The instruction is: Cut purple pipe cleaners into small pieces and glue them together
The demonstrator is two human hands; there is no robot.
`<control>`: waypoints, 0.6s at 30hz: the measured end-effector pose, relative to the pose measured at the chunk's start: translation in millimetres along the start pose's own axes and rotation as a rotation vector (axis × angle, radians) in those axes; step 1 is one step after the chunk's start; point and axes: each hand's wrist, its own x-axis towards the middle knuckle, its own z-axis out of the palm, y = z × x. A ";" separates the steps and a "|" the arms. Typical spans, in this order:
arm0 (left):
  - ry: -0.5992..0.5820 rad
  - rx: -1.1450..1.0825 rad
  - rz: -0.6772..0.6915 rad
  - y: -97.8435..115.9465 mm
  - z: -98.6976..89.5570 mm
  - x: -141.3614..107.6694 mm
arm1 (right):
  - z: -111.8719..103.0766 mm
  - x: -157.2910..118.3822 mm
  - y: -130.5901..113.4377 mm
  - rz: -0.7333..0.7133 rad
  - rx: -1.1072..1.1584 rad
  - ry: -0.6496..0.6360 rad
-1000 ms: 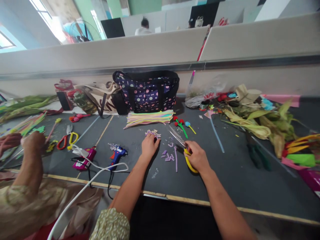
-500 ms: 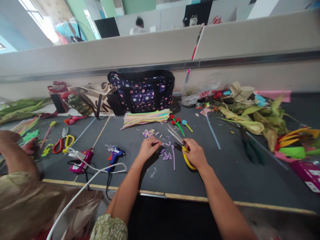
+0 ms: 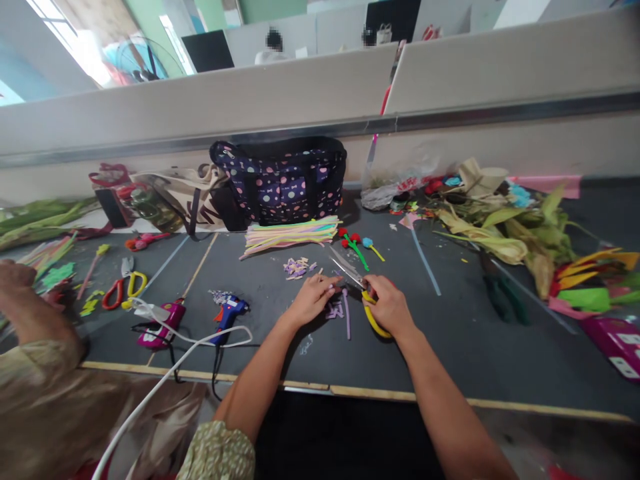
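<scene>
Scissors (image 3: 371,318) with yellow handles are sitting in my right hand (image 3: 393,307), just above the dark tabletop (image 3: 450,360), their silver blades pointing forward and toward my left side. My right fingers are closing around the handles, though I can't tell how far apart the blades are standing. My left hand (image 3: 311,301) is hovering low beside the blades, its fingertips drawing close together; whether they're pinching a small piece, I can't tell.

Near my left fingertips, short purple pieces (image 3: 334,309) are lying loose, with a longer purple strip (image 3: 348,320) lying just beside them, between my hands. Farther forward, a small heap of pale and purple bits (image 3: 296,269) is resting in front of a bundle of pastel strips (image 3: 290,235). A green stem with red balls (image 3: 357,252) is lying past the blade tips.

I'm judging the scissors to be stiff and fairly light, with handles giving a secure hold; the loops are looking like the right place for gripping, and the blades the part for keeping fingers off. The purple strip is seeming soft, bendy and nearly weightless, so I'm favouring a gentle pinch near one end.
</scene>
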 end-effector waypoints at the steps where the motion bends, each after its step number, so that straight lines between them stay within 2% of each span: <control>1: 0.017 -0.052 -0.033 0.6 -0.9 -1.2 | -0.3 0.1 -0.3 0.002 0.002 0.002; 8: 0.305 -0.488 -0.270 -10.6 -2.1 -2.9 | -4.5 0.3 -4.7 -0.010 0.026 -0.024; 13: 0.328 -0.719 -0.336 -19.2 2.8 -2.0 | -2.9 -0.3 -3.3 -0.010 0.011 -0.051; 18: 0.333 -0.806 -0.323 -15.0 3.4 -1.9 | -2.5 -0.6 -2.8 -0.016 0.000 -0.068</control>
